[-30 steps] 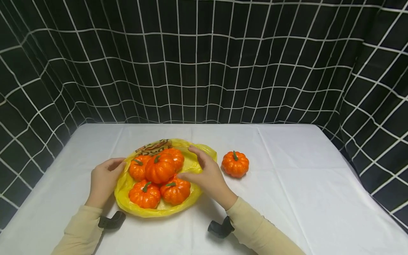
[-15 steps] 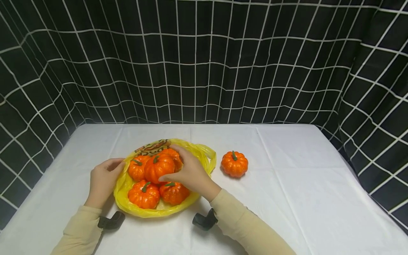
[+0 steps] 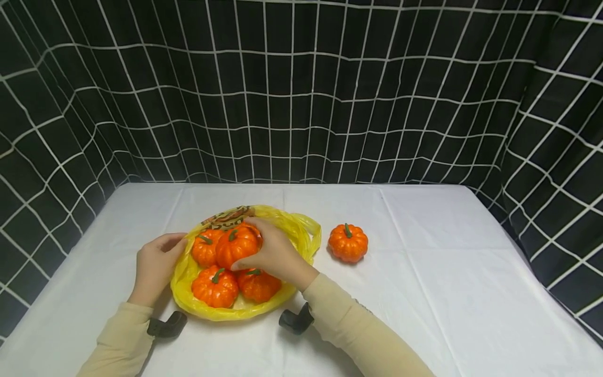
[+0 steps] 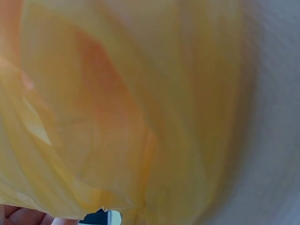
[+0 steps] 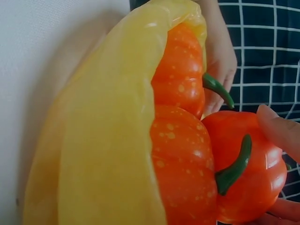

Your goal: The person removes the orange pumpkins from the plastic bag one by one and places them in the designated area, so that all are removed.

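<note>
A yellow plastic bag stands with its mouth wide and several small orange pumpkins in it. My left hand pinches the bag's left rim; in the left wrist view the yellow film fills most of the picture. My right hand grips the top pumpkin, thumb at its near side and fingers at its far side. In the right wrist view this pumpkin sits beyond two others with green stems, above the bag's edge. The right hand partly covers the pumpkin at the back.
One more orange pumpkin lies on the white tablecloth, right of the bag. A bag handle loop sticks out on the right. A black cloth with a white grid hangs behind and at the sides.
My right hand has moved left from the bag's right side onto the top pumpkin and closed its fingers round it. The left hand has stayed at the rim.
</note>
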{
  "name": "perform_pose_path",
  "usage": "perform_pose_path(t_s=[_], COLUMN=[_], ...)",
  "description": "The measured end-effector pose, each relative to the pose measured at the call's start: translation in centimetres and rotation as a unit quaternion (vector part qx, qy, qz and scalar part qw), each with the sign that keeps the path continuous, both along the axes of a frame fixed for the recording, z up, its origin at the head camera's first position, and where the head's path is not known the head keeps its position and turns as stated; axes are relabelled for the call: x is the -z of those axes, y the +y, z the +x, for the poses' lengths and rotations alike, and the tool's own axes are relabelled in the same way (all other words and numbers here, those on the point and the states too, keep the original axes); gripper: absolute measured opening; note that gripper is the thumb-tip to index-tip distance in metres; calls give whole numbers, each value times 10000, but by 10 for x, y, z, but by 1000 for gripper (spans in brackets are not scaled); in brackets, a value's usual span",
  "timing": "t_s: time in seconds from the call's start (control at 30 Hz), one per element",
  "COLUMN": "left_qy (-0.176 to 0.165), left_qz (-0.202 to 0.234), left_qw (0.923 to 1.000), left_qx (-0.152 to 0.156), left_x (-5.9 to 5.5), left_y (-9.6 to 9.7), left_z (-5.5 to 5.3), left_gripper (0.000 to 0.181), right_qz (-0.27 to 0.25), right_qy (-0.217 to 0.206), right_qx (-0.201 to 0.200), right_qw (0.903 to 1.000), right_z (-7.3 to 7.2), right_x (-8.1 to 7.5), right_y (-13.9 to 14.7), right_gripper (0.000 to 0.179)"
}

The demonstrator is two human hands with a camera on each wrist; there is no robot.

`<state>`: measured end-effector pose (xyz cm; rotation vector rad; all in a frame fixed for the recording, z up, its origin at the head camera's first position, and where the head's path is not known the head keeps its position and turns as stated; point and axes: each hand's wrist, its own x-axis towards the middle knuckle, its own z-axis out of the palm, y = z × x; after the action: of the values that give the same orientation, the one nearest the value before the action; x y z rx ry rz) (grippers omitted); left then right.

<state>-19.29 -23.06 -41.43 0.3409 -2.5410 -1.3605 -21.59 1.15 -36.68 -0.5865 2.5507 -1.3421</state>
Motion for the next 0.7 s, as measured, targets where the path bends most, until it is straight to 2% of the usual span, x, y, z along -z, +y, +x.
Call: perform_pose_path(t_s=[0.4,0.7], left_qy=[-23,-46], left_qz=[-85,-38], left_qw=[10000,10000], left_qx=[13,4], left_x=[-2,-1], left_y=[-1,0], left_z=[0,0], left_gripper=[35,36], right_qz=[86,-472], right_qy=[-9,-63], right_qx=[101,72], right_qw=[9999,9988], right_z=[0,8], right_x=[4,-12], right_y=[-1,18], right_gripper=[87,86])
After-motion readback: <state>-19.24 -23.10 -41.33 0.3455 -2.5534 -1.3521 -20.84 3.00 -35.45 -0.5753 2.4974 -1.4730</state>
